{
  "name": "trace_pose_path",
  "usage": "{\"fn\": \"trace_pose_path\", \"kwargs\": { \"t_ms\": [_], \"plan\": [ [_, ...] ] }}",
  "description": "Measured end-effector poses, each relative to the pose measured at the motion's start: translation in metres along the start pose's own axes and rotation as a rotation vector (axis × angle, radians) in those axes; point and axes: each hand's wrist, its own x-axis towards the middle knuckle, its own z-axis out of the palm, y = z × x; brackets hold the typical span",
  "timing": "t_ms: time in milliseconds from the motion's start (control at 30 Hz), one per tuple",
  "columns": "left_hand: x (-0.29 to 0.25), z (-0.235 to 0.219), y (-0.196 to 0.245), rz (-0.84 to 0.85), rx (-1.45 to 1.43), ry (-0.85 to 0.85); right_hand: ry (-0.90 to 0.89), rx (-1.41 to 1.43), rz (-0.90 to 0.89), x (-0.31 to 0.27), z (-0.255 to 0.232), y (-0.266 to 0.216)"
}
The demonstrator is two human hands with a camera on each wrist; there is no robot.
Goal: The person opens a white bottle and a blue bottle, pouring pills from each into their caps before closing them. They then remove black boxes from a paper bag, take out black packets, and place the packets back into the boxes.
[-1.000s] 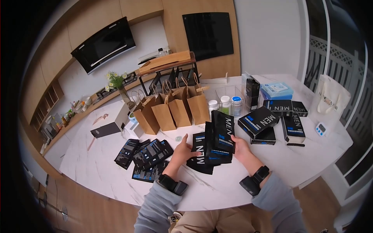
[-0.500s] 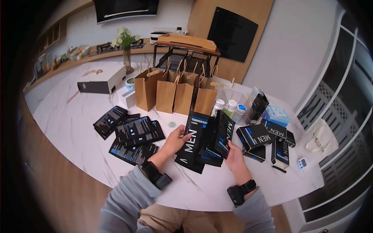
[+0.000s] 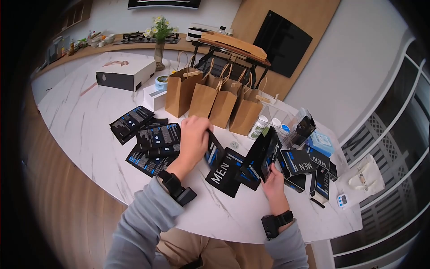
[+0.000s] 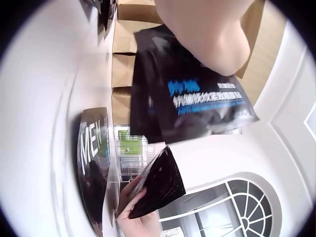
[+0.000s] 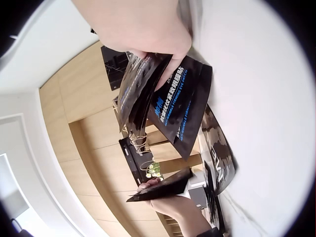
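My left hand (image 3: 193, 139) grips a couple of black eye patch sachets (image 4: 197, 106) by one edge, raised and tilted over the table. In the right wrist view these sachets (image 5: 163, 188) appear nearly edge-on. My right hand (image 3: 274, 184) pinches a fanned bunch of the same sachets (image 5: 140, 89), thumb on one side and fingers on the other. Between the hands, a sachet marked MEN (image 3: 225, 172) lies flat on the marble-look table. A pile of sachets (image 3: 156, 136), printed backs up, lies left of my left hand.
Several brown paper bags (image 3: 181, 94) stand in a row behind, clipped with wooden pegs. A clear bin (image 3: 268, 114) with bottles and several black MEN boxes (image 3: 298, 161) are at right, beside a small timer (image 3: 342, 200). A white box (image 3: 125, 74) sits back left.
My left hand has lifted sachets off the bunch and moved up and left with them. The right hand still holds its bunch. The head view has shifted.
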Motion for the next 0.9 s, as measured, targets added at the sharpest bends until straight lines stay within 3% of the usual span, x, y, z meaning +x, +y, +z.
{"fn": "trace_pose_path", "kwargs": {
  "t_ms": [33,67,133,200,300,333,400,533,600,633,900],
  "plan": [
    [0.0,-0.002,0.002,0.146,0.093,-0.054,-0.002,-0.003,0.002,0.0,0.001,0.0],
    [0.0,-0.001,0.003,0.143,0.095,-0.052,-0.002,0.005,0.003,-0.001,0.001,0.0],
    [-0.001,0.003,0.007,0.359,0.109,-0.202,-0.003,0.013,0.002,-0.001,0.0,-0.001],
    [-0.007,0.013,0.007,0.396,0.083,-0.275,-0.019,0.027,0.006,0.0,-0.003,-0.001],
    [-0.016,0.027,0.001,0.346,0.049,-0.38,0.063,0.019,0.004,-0.002,0.002,-0.002],
    [-0.016,0.027,0.001,0.346,0.049,-0.38,0.063,0.019,0.004,-0.004,0.006,-0.002],
    [-0.018,0.026,0.001,0.175,0.1,-0.313,0.067,-0.015,0.009,-0.008,0.011,-0.003],
    [-0.026,0.026,-0.007,0.13,0.213,-0.342,0.017,-0.004,0.0,-0.006,0.007,-0.003],
    [-0.037,0.034,-0.014,-0.041,0.244,-0.456,-0.001,0.009,0.007,-0.001,0.001,-0.001],
    [-0.037,0.034,-0.013,-0.166,0.254,-0.608,-0.002,0.009,0.007,0.001,-0.003,0.0],
    [-0.048,0.041,-0.024,-0.203,0.288,-0.669,0.01,0.029,-0.036,0.0,-0.003,-0.002]
  ]
}}
